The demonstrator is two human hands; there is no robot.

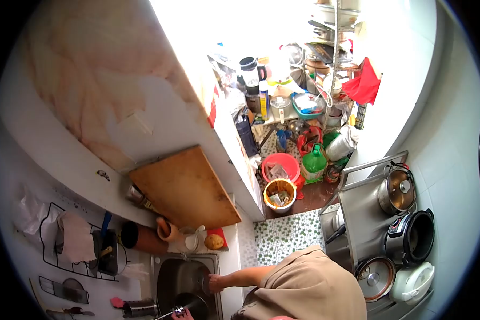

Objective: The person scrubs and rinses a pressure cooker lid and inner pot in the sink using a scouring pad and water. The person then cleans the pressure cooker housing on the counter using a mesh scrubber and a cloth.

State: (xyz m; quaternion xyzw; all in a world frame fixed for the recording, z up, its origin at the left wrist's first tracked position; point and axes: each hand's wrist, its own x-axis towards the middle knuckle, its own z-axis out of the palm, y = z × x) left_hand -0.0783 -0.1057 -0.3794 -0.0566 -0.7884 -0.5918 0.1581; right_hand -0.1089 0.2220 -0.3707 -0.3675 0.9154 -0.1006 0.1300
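Note:
Over the inner edge of the metal sink (162,277) reaches my right hand (215,284), its forearm bare below a beige sleeve. Its fingers are too small and blurred to read, and nothing in them can be made out. At the bottom edge of the view my left hand (182,313) is partly cut off, its fingers closed around something small and shiny. Beside it in the sink is a dark round pan (196,305). A potato-like item (214,242) and a pale mug (191,242) stand on the ledge by the sink.
A wooden board (186,186) leans near the sink. Wall racks (52,256) hold utensils at left. A metal shelf (352,216) bears a pot (397,192) and a cooker (410,237) at right. On the floor stand a white bucket (280,209) and a green bottle (314,162).

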